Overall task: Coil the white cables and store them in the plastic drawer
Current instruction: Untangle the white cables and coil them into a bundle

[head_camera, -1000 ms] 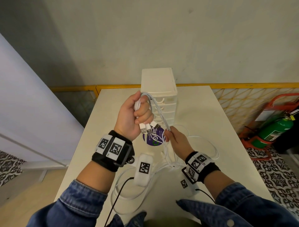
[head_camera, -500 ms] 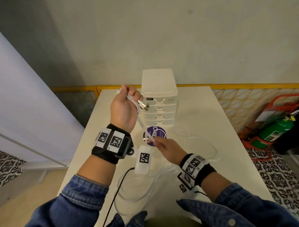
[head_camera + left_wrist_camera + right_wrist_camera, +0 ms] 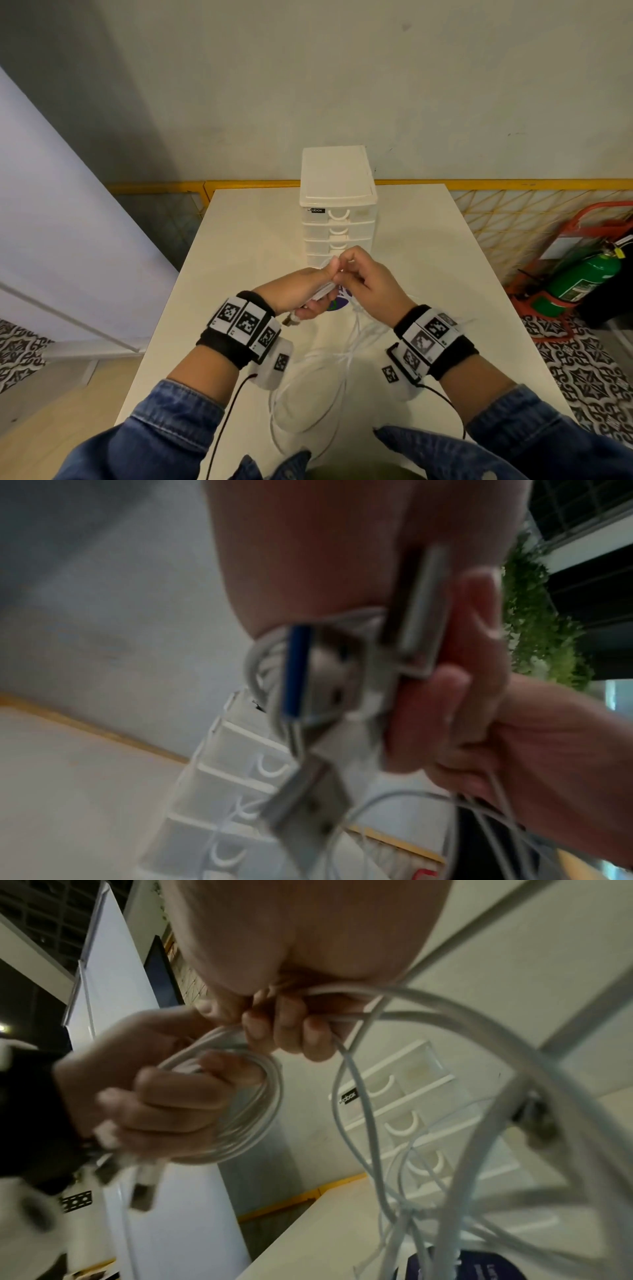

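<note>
My left hand point(image 3: 308, 291) grips a small coil of white cables point(image 3: 246, 1112) above the table, and their USB plugs point(image 3: 411, 615) stick out near the wrist. My right hand point(image 3: 356, 277) meets it from the right, its fingers curled round the cable strands point(image 3: 342, 1018) that lead into the coil. The loose length of the white cables point(image 3: 329, 387) hangs down and lies in loops on the white table point(image 3: 239, 240). The white plastic drawer unit point(image 3: 337, 202) stands behind my hands with all its drawers closed.
A round purple sticker point(image 3: 337, 303) lies on the table under my hands. A yellow railing point(image 3: 513, 185) runs behind the table. A green fire extinguisher point(image 3: 582, 281) in a red stand sits on the floor at the right.
My left hand has dropped from beside the drawer unit's top to lower over the table. My right hand has risen from the purple sticker to meet it at the coil.
</note>
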`<state>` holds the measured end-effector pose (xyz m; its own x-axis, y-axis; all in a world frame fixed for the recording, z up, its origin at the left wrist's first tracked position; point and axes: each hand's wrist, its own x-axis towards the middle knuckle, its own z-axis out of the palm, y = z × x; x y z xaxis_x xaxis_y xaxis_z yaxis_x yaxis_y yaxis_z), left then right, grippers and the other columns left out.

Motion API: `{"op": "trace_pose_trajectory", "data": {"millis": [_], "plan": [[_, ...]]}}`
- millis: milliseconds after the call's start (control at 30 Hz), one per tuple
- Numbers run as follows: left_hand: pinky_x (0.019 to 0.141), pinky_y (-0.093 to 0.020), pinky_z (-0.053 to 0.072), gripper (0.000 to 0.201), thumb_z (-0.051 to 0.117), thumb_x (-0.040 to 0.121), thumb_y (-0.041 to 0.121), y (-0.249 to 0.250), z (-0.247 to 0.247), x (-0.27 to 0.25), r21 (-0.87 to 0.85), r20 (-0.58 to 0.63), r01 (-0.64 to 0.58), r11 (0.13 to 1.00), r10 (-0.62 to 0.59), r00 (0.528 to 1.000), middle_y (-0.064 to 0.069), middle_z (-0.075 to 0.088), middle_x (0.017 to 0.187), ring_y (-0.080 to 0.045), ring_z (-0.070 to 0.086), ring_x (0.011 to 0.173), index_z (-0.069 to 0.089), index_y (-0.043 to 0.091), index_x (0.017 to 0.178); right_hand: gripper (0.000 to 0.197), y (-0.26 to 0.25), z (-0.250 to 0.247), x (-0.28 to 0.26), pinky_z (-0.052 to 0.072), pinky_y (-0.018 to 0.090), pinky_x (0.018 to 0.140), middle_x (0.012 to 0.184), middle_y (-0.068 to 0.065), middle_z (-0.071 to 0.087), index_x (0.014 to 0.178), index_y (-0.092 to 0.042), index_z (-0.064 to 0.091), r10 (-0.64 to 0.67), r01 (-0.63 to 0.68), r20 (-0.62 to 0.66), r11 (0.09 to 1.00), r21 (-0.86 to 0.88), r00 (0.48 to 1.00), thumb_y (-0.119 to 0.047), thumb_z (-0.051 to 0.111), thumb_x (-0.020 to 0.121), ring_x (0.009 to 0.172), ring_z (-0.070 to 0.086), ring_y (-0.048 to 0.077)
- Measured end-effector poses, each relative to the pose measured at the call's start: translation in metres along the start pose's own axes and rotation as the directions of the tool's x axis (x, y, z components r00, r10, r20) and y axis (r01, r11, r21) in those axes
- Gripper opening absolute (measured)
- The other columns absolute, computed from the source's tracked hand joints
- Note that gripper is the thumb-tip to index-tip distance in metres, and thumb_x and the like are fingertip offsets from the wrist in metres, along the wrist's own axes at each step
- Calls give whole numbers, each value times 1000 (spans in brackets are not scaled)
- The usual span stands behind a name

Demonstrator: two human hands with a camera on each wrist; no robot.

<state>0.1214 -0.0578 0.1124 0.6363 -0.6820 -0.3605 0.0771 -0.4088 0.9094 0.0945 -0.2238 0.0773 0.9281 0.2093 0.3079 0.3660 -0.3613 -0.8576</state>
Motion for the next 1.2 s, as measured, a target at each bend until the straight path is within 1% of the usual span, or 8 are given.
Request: {"op": "trace_pose_trajectory", "data": {"millis": [133, 300, 533, 633, 733, 833, 1000, 1200], "plan": [[38, -17, 22, 54, 29, 86, 62, 2, 8, -3, -144, 65, -28, 989, 38, 997, 4, 27, 43, -10, 20, 33, 46, 15, 67, 19, 8, -8, 2, 49, 43, 65, 71, 10, 63, 82, -25, 47, 18, -18, -21, 1000, 2, 1000, -43, 53, 79, 65, 60, 30], [36, -18, 20, 42, 40, 95, 38, 7, 10, -7, -326, -46, -191, 926, 187, 981, 6, 26, 41, -10, 18, 31, 40, 14, 61, 22, 20, -5, -5, 45, 32, 57, 61, -8, 60, 81, -33, 51, 72, -70, -76, 997, 30, 994, -55, 50, 79, 54, 50, 8], [34, -16, 22, 42, 26, 99, 34, 30, -14, -15, -568, -190, -461, 682, 436, 880, 7, 17, 41, -11, 15, 29, 40, 18, 63, 26, 48, -5, -27, 44, 23, 66, 62, -5, 62, 66, -27, 55, 299, -301, -29, 952, -60, 954, -37, 55, 90, 59, 56, 4], [33, -17, 19, 45, 26, 98, 35, 44, -29, -24, -642, -311, -523, 560, 433, 846, 6, 14, 41, -11, 14, 29, 43, 20, 60, 24, 63, -9, -38, 45, 30, 77, 76, -3, 69, 68, -27, 56, 392, -379, 32, 905, -196, 920, -35, 55, 90, 73, 59, 5], [33, -16, 24, 45, 23, 100, 35, 48, -38, -27, -562, -308, -512, 650, 410, 859, 10, 22, 38, -7, 17, 28, 40, 19, 62, 21, 62, -12, -43, 46, 39, 92, 97, 0, 67, 102, -23, 59, 443, -431, 40, 886, -172, 896, -32, 64, 84, 92, 61, 13], [35, -17, 27, 42, 26, 101, 34, 46, -33, -27, -408, -273, -425, 808, 337, 901, 9, 28, 41, -8, 19, 29, 37, 17, 64, 97, 48, -19, -35, 34, 22, 95, 128, -9, 46, 144, -23, 17, 466, -467, 23, 884, 33, 884, -23, 80, 70, 117, 45, 3], [38, -22, 22, 42, 33, 100, 35, 44, -25, -26, -298, -329, -300, 906, 197, 924, 6, 26, 42, -12, 16, 34, 38, 17, 63, 126, 41, -32, -19, 26, 2, 94, 152, -1, 21, 146, -23, -8, 353, -333, -203, 934, 128, 913, -26, 84, 60, 135, 27, 6], [39, -21, 20, 40, 38, 98, 36, 35, -27, -20, -230, -424, -175, 957, 64, 904, 3, 25, 48, -13, 17, 39, 38, 18, 63, 126, 28, -41, -13, 13, 25, 112, 156, -7, 5, 146, -28, -6, 366, -351, 115, 927, -132, 924, -27, 86, 60, 141, 8, 4]]}}
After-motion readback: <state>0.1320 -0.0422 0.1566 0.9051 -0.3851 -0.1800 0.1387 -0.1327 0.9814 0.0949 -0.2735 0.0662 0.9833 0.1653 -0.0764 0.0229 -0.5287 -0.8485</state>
